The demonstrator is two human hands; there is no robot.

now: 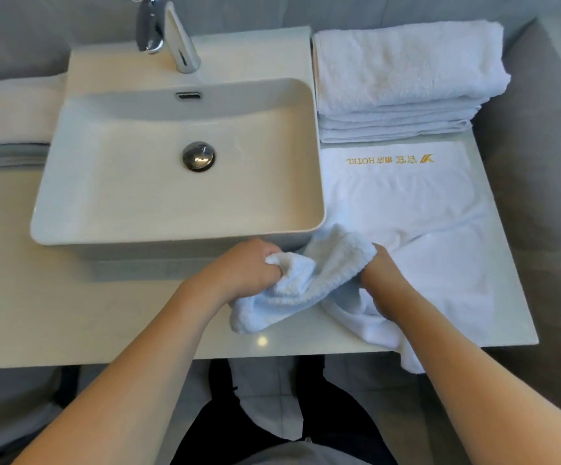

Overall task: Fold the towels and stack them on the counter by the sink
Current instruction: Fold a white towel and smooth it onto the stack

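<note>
White small towel bunched at table front edge, just below sink. L hand & R hand grip clamped on it. Folded stack back R; logo towel flat beneath.

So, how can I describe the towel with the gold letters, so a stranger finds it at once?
Start at the sink and look right, on the counter. In front of the folded stack lies a flat white towel, spread open. Only it carries gold HOTEL lettering; the small towel in the hands is plain.
</note>
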